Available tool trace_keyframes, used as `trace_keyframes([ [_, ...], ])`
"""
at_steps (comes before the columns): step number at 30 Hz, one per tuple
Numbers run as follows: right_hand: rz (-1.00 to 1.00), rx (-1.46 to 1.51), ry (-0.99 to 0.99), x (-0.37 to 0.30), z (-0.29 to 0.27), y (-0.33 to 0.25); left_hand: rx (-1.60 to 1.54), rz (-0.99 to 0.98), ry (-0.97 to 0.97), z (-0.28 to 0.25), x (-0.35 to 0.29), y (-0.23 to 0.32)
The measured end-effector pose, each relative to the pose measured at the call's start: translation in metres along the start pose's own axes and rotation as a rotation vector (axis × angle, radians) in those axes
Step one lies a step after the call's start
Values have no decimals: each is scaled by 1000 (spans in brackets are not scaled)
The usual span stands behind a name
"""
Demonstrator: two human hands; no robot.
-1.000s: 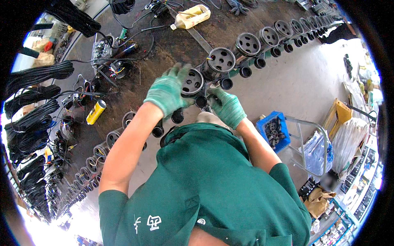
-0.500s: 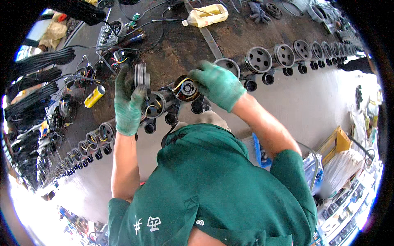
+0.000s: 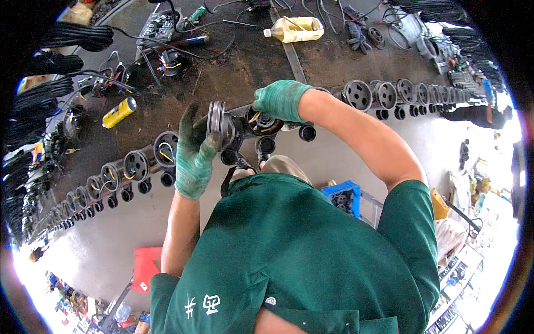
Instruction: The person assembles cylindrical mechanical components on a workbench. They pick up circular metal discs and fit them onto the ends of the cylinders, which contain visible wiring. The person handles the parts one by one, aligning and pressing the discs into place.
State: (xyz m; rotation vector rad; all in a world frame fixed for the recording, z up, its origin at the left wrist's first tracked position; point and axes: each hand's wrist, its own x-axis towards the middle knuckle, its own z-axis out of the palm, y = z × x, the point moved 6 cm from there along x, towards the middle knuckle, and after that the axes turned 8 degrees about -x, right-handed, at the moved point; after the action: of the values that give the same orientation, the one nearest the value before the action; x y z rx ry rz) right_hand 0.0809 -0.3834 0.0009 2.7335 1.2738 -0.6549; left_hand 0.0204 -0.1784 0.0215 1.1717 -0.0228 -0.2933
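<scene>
My gloved left hand [image 3: 194, 153] is closed around a grey, grooved round metal end cap [image 3: 217, 118], held on edge between thumb and fingers. Just right of it is an open cylindrical motor housing [image 3: 266, 127], with dark, round inner parts showing. A yellow wire [image 3: 254, 117] loops out at its left rim. Over the housing's upper edge bends my gloved right hand [image 3: 281, 100], fingers curled down beside the wire. Its fingertips are partly hidden, so what they pinch cannot be made out. Another housing [image 3: 236, 131] sits partly behind the end cap.
Similar housings with slotted end faces [image 3: 357, 96] line the bench's near edge on both sides. A yellow can [image 3: 119, 112], a plastic bottle [image 3: 295, 29], a dark glove [image 3: 357, 37] and tangled cables lie on the bench [image 3: 233, 72]. A blue crate [image 3: 344, 197] stands below, right.
The view has shifted. My left hand has brought the end cap closer to the open housing. My right hand has turned and curled its fingers down at the housing's rim near the yellow wire.
</scene>
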Motion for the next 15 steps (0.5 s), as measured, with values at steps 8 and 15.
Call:
trace_keyframes([
  [8, -97, 43, 37, -3, 5, 7, -290, -71, 28, 9, -6, -24],
  [15, -144, 368, 170, -8, 17, 34, -280, -145, 68, 15, -11, -53],
])
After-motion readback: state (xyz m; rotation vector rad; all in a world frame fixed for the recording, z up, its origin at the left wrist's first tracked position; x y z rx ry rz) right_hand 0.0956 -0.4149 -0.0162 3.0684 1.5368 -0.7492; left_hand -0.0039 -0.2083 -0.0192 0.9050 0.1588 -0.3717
